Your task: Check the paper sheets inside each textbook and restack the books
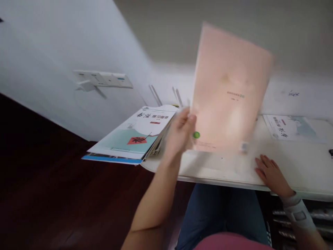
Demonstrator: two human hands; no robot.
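Observation:
A pink-covered book (pixel 229 93) is held up above the desk, gripped along its left edge by my left hand (pixel 182 130). Its cover is slightly blurred and carries a green round mark near the lower left corner. My right hand (pixel 270 173) lies flat on the white desk (pixel 223 166) near its front edge, fingers stretched out and holding nothing. Left of my left hand, a stack of books (pixel 135 135) rests on the desk's left end, its top cover white and teal with a red patch. Another white booklet (pixel 291 128) lies toward the back right.
A wall socket strip (pixel 104 80) with a white plug (pixel 87 85) sits on the left wall. The back wall rises behind the desk. A small black object (pixel 330 152) shows at the right edge. Dark floor (pixel 65 201) lies below left.

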